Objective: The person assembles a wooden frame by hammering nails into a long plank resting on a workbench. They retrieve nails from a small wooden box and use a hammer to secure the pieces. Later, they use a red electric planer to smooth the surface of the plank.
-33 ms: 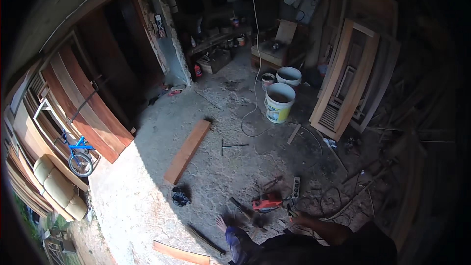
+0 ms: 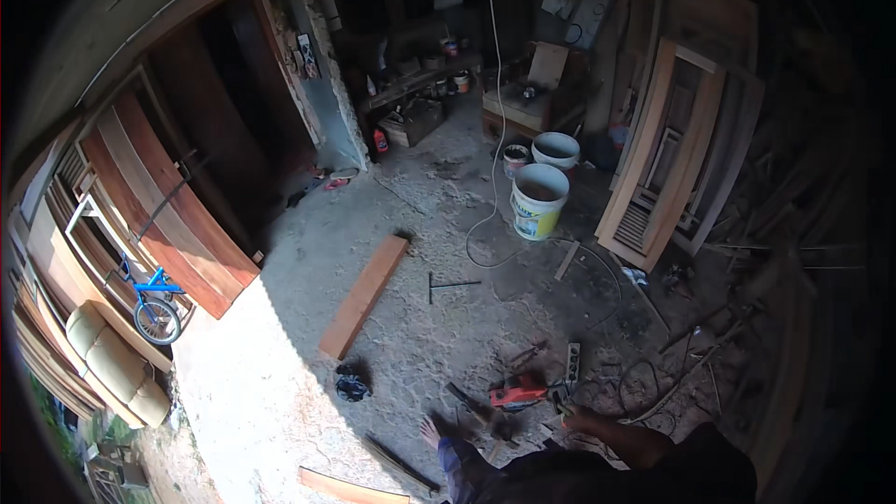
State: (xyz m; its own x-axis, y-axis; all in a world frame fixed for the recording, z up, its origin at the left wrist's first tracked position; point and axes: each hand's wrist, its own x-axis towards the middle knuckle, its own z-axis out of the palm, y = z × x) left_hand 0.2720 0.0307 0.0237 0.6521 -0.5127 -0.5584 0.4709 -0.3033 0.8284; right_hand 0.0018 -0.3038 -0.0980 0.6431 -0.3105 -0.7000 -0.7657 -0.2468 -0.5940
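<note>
1. Head view, lower middle: the left hand (image 2: 430,430) is open, its fingers spread, low over or on the floor (image 2: 443,331); contact is unclear.
2. Right of it, at the lower centre, the right hand (image 2: 576,418) is beside a small dark thing (image 2: 560,397); it is too dim to tell whether the fingers grip it.
3. The red power tool (image 2: 519,392) lies on the floor at the lower centre, between the two hands and a little above them in the frame.
4. Just right of the tool is a power strip (image 2: 573,362).
5. Left of centre lies a thick plank (image 2: 365,297), with a black bundle (image 2: 351,385) near its lower end.
6. Upper centre-right: a white bucket (image 2: 539,213) stands upright.
</note>
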